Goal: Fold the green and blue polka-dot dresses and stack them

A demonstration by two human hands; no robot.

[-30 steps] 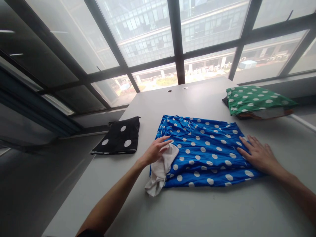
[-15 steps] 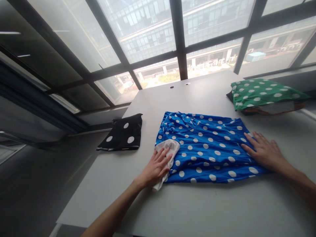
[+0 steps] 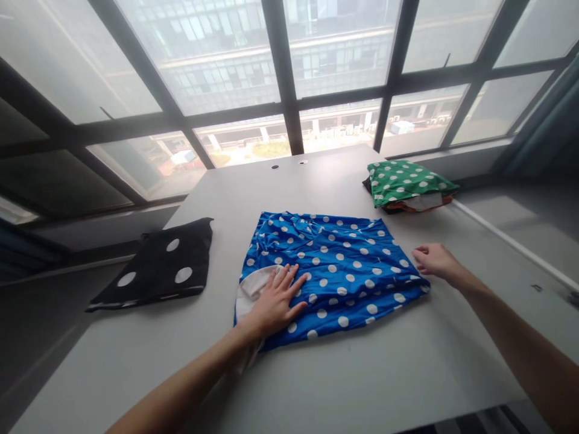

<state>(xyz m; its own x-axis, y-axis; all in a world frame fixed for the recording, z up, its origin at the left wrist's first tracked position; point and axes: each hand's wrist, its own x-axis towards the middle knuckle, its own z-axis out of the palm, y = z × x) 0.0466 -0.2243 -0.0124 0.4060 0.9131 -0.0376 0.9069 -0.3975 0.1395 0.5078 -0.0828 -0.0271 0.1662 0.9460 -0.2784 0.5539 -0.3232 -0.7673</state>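
Note:
Blue polka-dot fabric (image 3: 339, 265) lies folded on the white table, bunched and creased at its upper left. Fingers spread, my left hand (image 3: 277, 301) rests flat on its lower left part. White cloth (image 3: 253, 289) shows on the left side of the blue fabric, partly covered by that hand and wrist. Just off the right edge of the blue fabric is my right hand (image 3: 436, 260), its fingers curled in and nothing visible in them.
A folded black cloth with large white dots (image 3: 158, 265) sits at the table's left edge. Green polka-dot fabric (image 3: 407, 181) tops a folded pile at the back right. The white table (image 3: 316, 386) has two round holes near the windows.
My right hand has left the blue fabric's right side and curled its fingers. My left hand has shifted from the white cloth onto the blue fabric. The view has turned right.

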